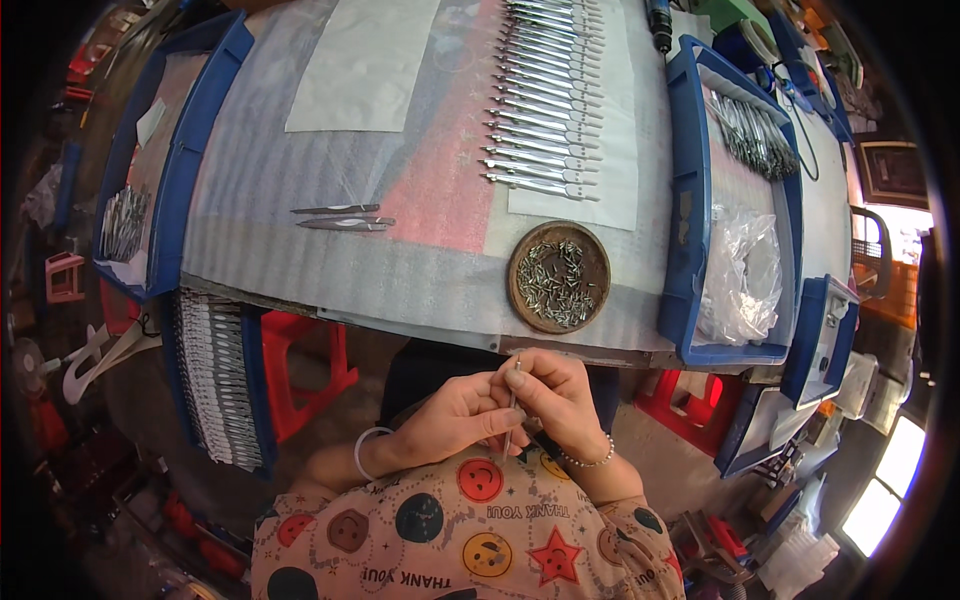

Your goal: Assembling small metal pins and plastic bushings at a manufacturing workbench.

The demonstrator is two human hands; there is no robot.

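Note:
Just in front of the table's near edge, over my lap, my left hand (458,415) and my right hand (556,398) meet around a slim metal tool (512,402). It stands roughly upright between them. The right thumb and fingers pinch its upper part, while the left fingers close about it lower down. Its exact kind is too small and too covered to tell. Beyond my hands, a round brown bowl (601,302) holds many small metal pins (552,285). Behind the bowl, a column of slender silver tools (545,125) lies side by side on white paper (620,190).
Two dark tweezers (345,224) and a blank sheet (362,65) lie on the foam-covered table (255,190). Blue trays stand left (190,150) and right (683,210); the right one holds metal tools and a clear plastic bag (742,280). Red stools (300,370) stand below the table.

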